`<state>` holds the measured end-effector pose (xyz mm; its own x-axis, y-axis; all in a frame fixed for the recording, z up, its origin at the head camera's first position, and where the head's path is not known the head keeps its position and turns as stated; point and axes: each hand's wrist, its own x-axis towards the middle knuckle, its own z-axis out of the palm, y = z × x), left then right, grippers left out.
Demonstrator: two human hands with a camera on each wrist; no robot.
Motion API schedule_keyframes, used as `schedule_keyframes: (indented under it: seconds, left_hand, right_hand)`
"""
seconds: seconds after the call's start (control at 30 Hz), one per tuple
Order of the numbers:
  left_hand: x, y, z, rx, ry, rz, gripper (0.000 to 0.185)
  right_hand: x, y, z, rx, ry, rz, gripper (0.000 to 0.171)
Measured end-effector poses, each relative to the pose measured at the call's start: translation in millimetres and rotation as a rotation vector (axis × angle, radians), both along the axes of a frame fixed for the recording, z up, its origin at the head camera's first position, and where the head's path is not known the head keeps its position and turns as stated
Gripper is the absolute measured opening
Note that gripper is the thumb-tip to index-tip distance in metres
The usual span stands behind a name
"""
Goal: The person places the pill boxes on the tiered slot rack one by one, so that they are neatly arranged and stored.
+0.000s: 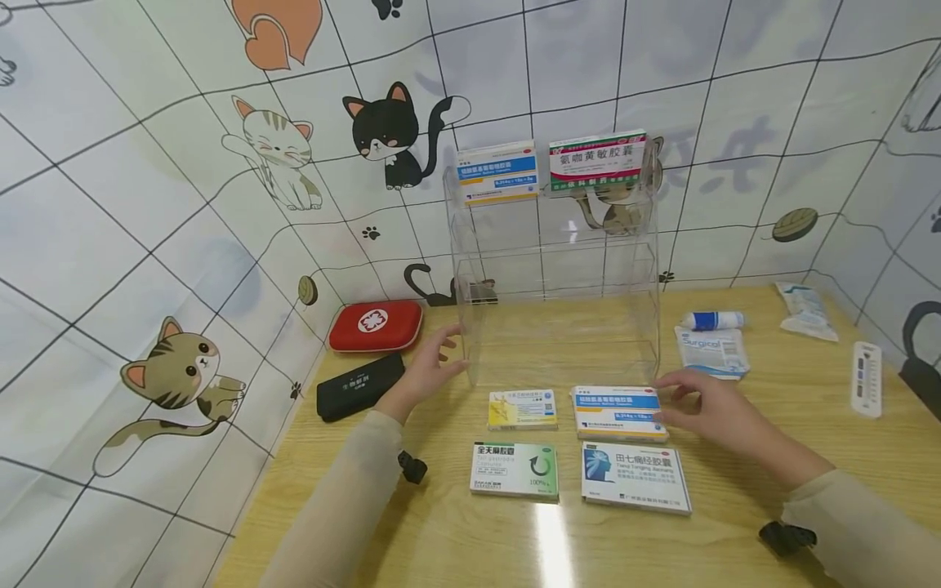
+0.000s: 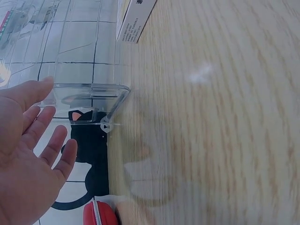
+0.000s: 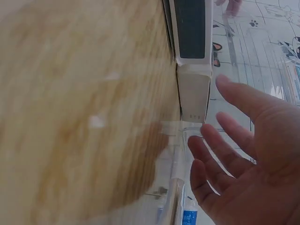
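Note:
A clear acrylic shelf rack (image 1: 470, 269) stands mid-table with a blue-striped box (image 1: 497, 171) and a green-and-red box (image 1: 597, 159) on its top tier. My left hand (image 1: 447, 353) is open, fingers spread beside the rack's front left corner (image 2: 91, 91); I cannot tell if it touches. My right hand (image 1: 672, 400) is open at the right end of a blue-and-orange box (image 1: 619, 412) lying on the table, its fingers (image 3: 234, 136) straight and just off that box (image 3: 192, 56). A yellow-white box (image 1: 523, 409), a green-white box (image 1: 514, 469) and a blue-printed box (image 1: 635, 487) lie nearby.
A red first-aid case (image 1: 375, 324) and a black pouch (image 1: 360, 385) lie at the left by the cat-patterned wall. To the right lie a surgical mask pack (image 1: 711, 351), a blue-white roll (image 1: 711, 319), a plastic packet (image 1: 804, 310) and a white strip (image 1: 866, 378).

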<state>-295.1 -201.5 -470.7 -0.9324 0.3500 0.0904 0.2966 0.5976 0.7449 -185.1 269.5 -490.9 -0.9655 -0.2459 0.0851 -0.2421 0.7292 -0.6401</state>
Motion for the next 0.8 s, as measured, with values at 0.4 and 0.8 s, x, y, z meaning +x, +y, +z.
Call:
schedule_keyframes:
  seconds: [0.4, 0.8]
  left_hand:
    - [0.0, 0, -1.1, 0.001, 0.019, -0.007, 0.065]
    - [0.5, 1, -0.6, 0.005, 0.019, -0.006, 0.063]
  right_hand:
    - [-2.7, 0, -1.2, 0.013, -0.055, 0.046, 0.073]
    - [-0.6, -1, 13.1, -0.138, -0.072, -0.037, 0.041]
